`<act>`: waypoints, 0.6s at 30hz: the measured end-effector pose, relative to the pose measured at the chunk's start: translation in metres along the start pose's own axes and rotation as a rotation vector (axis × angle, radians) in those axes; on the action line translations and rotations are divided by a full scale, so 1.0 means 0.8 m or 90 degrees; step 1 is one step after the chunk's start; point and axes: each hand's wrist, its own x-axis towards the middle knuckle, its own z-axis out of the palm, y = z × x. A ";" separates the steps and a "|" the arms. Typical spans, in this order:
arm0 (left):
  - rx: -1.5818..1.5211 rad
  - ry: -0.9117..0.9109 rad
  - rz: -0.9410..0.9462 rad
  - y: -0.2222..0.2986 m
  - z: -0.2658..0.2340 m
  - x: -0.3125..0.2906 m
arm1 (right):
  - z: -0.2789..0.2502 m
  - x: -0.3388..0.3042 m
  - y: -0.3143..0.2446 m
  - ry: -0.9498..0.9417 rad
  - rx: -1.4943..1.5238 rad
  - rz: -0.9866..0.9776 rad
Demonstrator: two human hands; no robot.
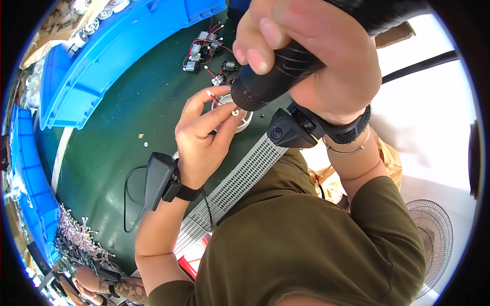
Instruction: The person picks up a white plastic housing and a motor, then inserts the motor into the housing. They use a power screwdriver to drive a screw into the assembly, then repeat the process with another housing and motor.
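My right hand (pixel 316 61) grips a black power screwdriver (pixel 270 76), its nose pointing down at a round white-grey part (pixel 245 120) on the dark green table (pixel 127 122). My left hand (pixel 201 135) pinches a small piece with thumb and fingers at the rim of that round part, right beside the tool's nose. A thin red wire (pixel 214 98) runs past my left fingertips. Both wrists carry black strapped devices.
Several small motors with red and black wires (pixel 206 51) lie beyond the part. Blue plastic bins (pixel 112 56) stand at the far left, another blue bin (pixel 30 188) along the left. A perforated white strip (pixel 240 181) edges the table. Another person's hands (pixel 102 285) are at lower left. A fan (pixel 431 239) stands at right.
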 end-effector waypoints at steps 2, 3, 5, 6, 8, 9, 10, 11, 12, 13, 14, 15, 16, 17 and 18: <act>0.001 0.011 0.012 -0.001 0.000 -0.002 | 0.005 -0.001 0.001 0.020 -0.093 -0.066; 0.019 0.019 0.017 -0.001 -0.001 -0.003 | 0.008 -0.005 -0.003 0.021 -0.093 -0.065; 0.035 0.025 0.024 0.000 -0.001 -0.002 | 0.014 -0.013 -0.016 0.052 0.029 0.044; 0.029 0.027 0.024 0.001 -0.001 -0.002 | 0.016 -0.011 -0.015 0.054 0.028 0.044; 0.023 0.027 0.025 0.001 0.000 -0.002 | 0.018 -0.003 -0.012 0.064 -0.020 -0.018; 0.015 0.028 0.015 0.001 0.000 -0.002 | 0.016 -0.002 -0.011 0.065 -0.020 -0.018; 0.006 0.029 0.004 0.001 0.000 -0.002 | 0.014 -0.003 -0.009 0.053 -0.029 -0.022; 0.005 0.028 0.003 0.001 0.001 -0.002 | 0.013 -0.003 -0.008 0.039 -0.038 -0.025; -0.001 0.029 0.002 0.003 0.001 -0.001 | 0.013 -0.003 -0.008 0.040 -0.038 -0.025; -0.007 0.030 0.000 0.005 0.001 -0.001 | 0.015 -0.004 -0.007 0.061 -0.029 -0.017; -0.007 0.030 -0.001 0.007 0.002 -0.001 | 0.015 -0.004 -0.007 0.081 -0.020 -0.009; -0.034 0.031 -0.037 0.011 0.004 -0.001 | 0.015 -0.005 -0.005 0.082 -0.020 -0.008; -0.059 0.034 -0.074 0.013 0.004 -0.001 | 0.014 -0.006 -0.003 0.111 -0.134 0.019; -0.058 0.034 -0.075 0.012 0.003 -0.002 | 0.012 -0.007 0.000 0.140 -0.248 0.046; -0.050 0.029 -0.072 0.011 0.003 -0.003 | 0.008 -0.007 0.004 0.139 -0.247 0.046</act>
